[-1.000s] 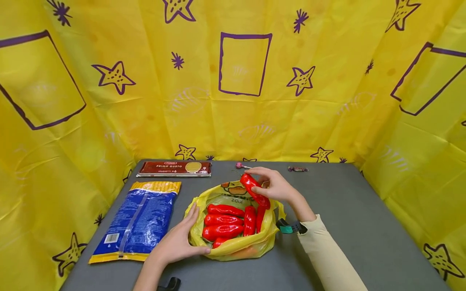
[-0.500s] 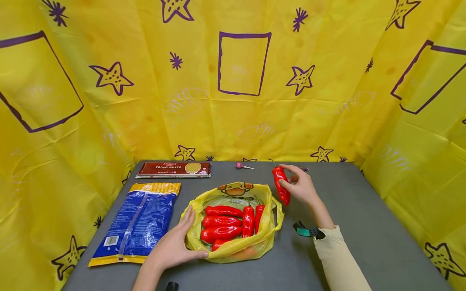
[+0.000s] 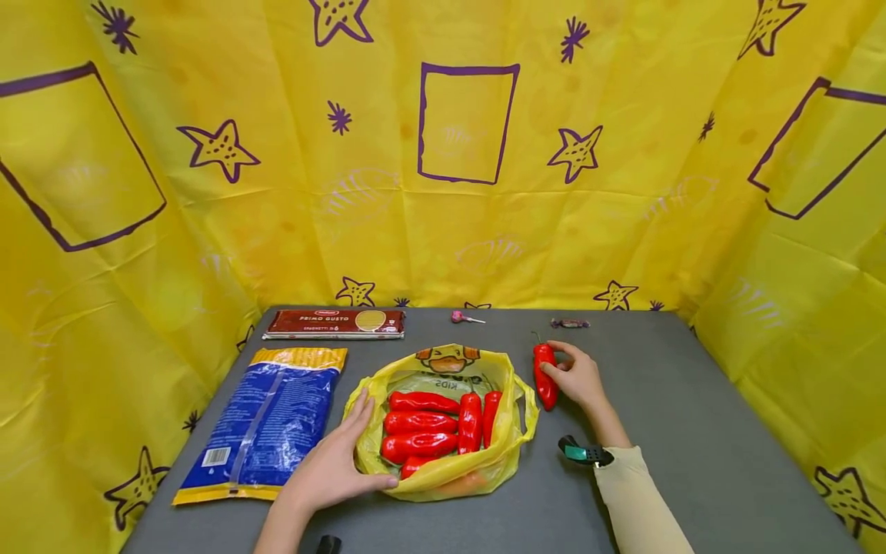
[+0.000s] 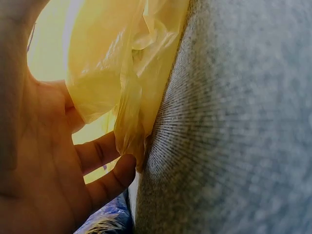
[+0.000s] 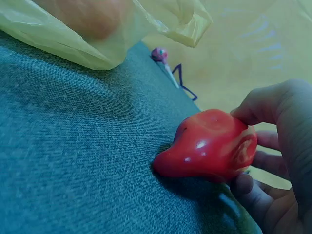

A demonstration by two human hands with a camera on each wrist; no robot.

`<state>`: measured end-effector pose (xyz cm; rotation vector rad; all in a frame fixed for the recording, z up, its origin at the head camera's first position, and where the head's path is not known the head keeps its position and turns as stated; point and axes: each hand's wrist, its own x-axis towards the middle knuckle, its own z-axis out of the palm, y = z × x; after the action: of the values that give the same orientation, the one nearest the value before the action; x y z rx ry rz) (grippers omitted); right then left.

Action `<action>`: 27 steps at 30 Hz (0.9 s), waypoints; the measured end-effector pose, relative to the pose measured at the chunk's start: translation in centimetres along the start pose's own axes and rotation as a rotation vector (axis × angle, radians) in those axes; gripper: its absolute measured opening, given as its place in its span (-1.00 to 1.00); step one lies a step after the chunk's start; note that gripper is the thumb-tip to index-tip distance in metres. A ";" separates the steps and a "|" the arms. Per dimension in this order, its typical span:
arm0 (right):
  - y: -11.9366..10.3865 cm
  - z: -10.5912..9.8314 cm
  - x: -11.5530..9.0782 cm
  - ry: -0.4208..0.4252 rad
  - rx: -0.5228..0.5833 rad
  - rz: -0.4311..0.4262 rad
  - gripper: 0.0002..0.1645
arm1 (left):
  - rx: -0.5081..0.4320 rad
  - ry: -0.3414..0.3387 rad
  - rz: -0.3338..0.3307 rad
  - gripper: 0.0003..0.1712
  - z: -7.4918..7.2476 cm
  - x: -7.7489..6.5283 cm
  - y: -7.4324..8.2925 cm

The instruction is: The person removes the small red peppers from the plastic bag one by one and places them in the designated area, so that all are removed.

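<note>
A yellow plastic bag [image 3: 494,469] with a duck print stands wide open at the middle of the table, several glossy red peppers [image 3: 419,445] lying inside it. My left hand [image 3: 331,471] rests against the bag's left side, thumb along the front rim and fingers spread; in the left wrist view its fairly straight fingers touch the yellow plastic [image 4: 100,58]. Right of the bag, my right hand [image 3: 580,377] holds one red pepper [image 3: 544,381] between thumb and fingers, stem pointing away. In the right wrist view the tip of this pepper [image 5: 207,146] is right at the table surface.
A blue and yellow packet [image 3: 277,423] lies left of the bag. Behind it is a brown spaghetti pack [image 3: 325,324]. A lollipop [image 3: 458,316] and a wrapped candy [image 3: 571,323] lie near the back edge. Yellow patterned cloth [image 3: 388,231] surrounds the grey table [image 3: 664,415].
My right hand has carried the red pepper from over the bag rightward, then down toward the table beside it. The left hand stays at the bag with little movement.
</note>
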<state>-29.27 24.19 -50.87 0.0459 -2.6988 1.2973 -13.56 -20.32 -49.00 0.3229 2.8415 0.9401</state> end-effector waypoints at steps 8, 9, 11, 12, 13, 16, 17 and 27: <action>0.2 0.5 0.7 -0.006 -0.030 -0.004 -0.39 | -0.014 -0.013 -0.009 0.55 0.1 0.2 0.1; 0.2 0.5 0.8 -0.014 -0.036 -0.009 -0.39 | -0.011 -0.012 -0.009 0.55 0.0 0.2 0.1; 0.1 0.7 0.9 -0.020 -0.037 -0.012 -0.39 | -0.009 -0.006 -0.008 0.55 0.0 0.2 0.1; 0.1 0.8 0.9 -0.018 -0.035 -0.012 -0.39 | -0.008 -0.004 -0.006 0.55 0.0 0.2 0.1; 0.1 0.9 0.9 -0.015 -0.029 -0.011 -0.40 | -0.008 -0.003 -0.004 0.55 0.0 0.3 0.1; 0.3 1.1 0.9 0.017 0.004 0.008 -0.41 | -0.014 -0.002 0.001 0.56 0.1 0.4 0.2; 0.4 1.2 0.9 0.028 0.012 0.015 -0.41 | -0.016 -0.003 0.002 0.56 0.2 0.4 0.3; 0.6 2.4 0.3 0.049 0.032 0.015 -0.40 | -0.003 -0.002 -0.012 0.57 0.2 0.1 0.0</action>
<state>-29.94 22.73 -52.76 -0.0026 -2.6431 1.3281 -13.66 -20.15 -49.15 0.3057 2.8360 0.9414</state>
